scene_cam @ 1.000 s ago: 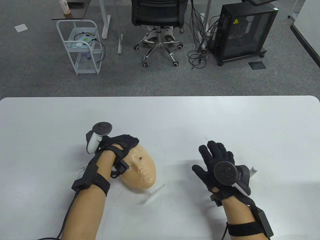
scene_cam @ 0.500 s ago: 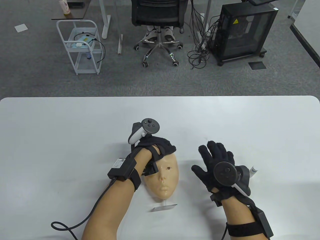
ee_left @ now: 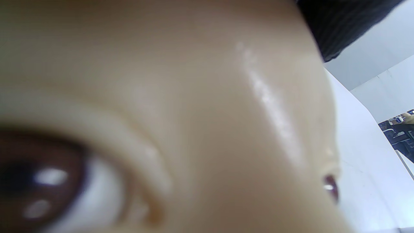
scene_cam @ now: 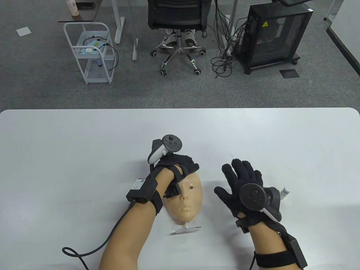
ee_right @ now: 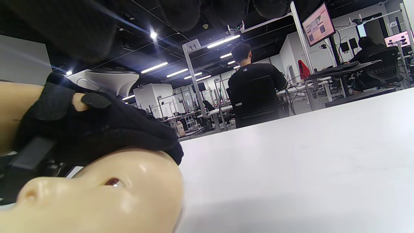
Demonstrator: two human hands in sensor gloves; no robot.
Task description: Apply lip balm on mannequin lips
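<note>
A beige mannequin head (scene_cam: pixel 187 198) lies face up on the white table (scene_cam: pixel 84 146), lips (scene_cam: pixel 186 210) toward me, on a clear stand (scene_cam: pixel 188 229). My left hand (scene_cam: pixel 180 164) grips the top of the head. The head fills the left wrist view (ee_left: pixel 194 113) and shows in the right wrist view (ee_right: pixel 97 194) under my left hand (ee_right: pixel 97 132). My right hand (scene_cam: pixel 242 180) is open with fingers spread, palm down, to the right of the head. A white lip balm tube (scene_cam: pixel 284 192) peeks out beside the right tracker.
Beyond the table's far edge stand an office chair (scene_cam: pixel 178 33), a white wire cart (scene_cam: pixel 90 53) and a black computer case (scene_cam: pixel 274 33) with loose cables on the grey carpet.
My left hand has carried the mannequin head from the left toward the table's middle and turned it so the chin faces me. My right hand has barely moved.
</note>
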